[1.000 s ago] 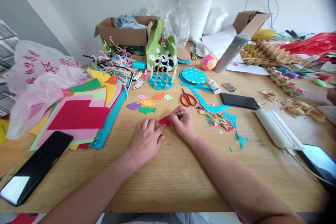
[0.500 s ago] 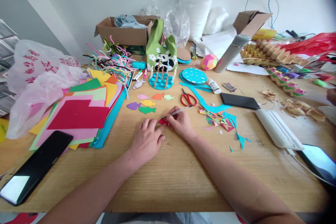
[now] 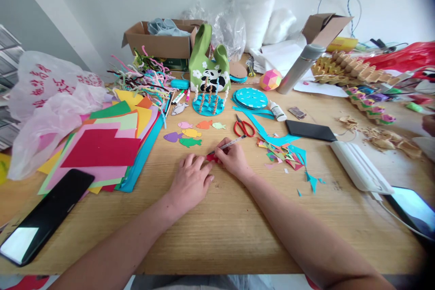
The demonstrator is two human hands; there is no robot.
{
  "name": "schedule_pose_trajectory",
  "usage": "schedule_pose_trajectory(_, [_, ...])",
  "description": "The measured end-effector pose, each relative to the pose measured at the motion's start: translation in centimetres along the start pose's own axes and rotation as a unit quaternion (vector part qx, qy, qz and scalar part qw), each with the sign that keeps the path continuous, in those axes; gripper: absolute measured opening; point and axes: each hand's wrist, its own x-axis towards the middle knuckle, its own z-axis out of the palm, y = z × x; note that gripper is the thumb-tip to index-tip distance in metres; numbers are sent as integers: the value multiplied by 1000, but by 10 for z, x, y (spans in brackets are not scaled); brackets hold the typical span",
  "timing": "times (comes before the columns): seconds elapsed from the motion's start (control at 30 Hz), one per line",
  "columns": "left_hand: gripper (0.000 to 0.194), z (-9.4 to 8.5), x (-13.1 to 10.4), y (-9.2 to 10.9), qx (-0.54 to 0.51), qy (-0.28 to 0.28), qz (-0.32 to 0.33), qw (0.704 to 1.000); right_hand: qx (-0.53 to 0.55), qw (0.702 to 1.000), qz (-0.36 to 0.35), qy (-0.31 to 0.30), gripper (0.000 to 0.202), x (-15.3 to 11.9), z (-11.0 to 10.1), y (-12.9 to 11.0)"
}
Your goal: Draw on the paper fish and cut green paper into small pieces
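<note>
In my right hand [image 3: 234, 159] is a slim pen [image 3: 234, 142], its tip at a small red paper piece [image 3: 211, 157] on the table. My left hand [image 3: 191, 177] lies flat with fingers stretched, the fingertips at the red piece's left edge; most of that piece is hidden by my hands. Just beyond are several paper fish, among them a green fish [image 3: 190, 142], a purple fish [image 3: 173, 137], a yellow fish [image 3: 191, 132] and an orange fish [image 3: 204, 124]. Red-handled scissors [image 3: 244, 128] rest beyond my right hand.
Coloured sheets [image 3: 102, 149] and a black phone [image 3: 47, 213] lie at left. Paper scraps [image 3: 280, 153], a glue bottle [image 3: 277, 111], a dark phone [image 3: 310, 130] and a white power bank [image 3: 360, 167] are at right. Behind stands a green panda bag [image 3: 210, 68]. Another person's hand shows at the right edge.
The pen has shifted and tilted slightly in my right hand near the red paper. My left hand has stayed in place.
</note>
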Motion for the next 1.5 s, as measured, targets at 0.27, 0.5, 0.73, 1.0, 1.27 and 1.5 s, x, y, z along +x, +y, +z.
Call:
schedule_pose_trajectory(0.27, [30,0,0,0,1,-3,1,1000,-4,1000,1,-3,5,1,0,2])
schedule_pose_trajectory(0.5, [30,-1,0,0,4,-4,4,1000,8,1000,6,-11,4,1,1,2])
schedule_pose_trajectory(0.73, [31,-1,0,0,6,-10,2,1000,11,1000,0,-8,4,0,0,4])
schedule_pose_trajectory(1.0, [31,-1,0,0,7,-9,2,1000,5,1000,0,-7,5,1,0,3])
schedule_pose_trajectory(1.27, [30,0,0,0,8,-9,3,1000,14,1000,0,-9,5,0,0,2])
schedule_pose_trajectory(1.5, [30,0,-1,0,6,-8,2,1000,10,1000,5,-3,5,0,1,1])
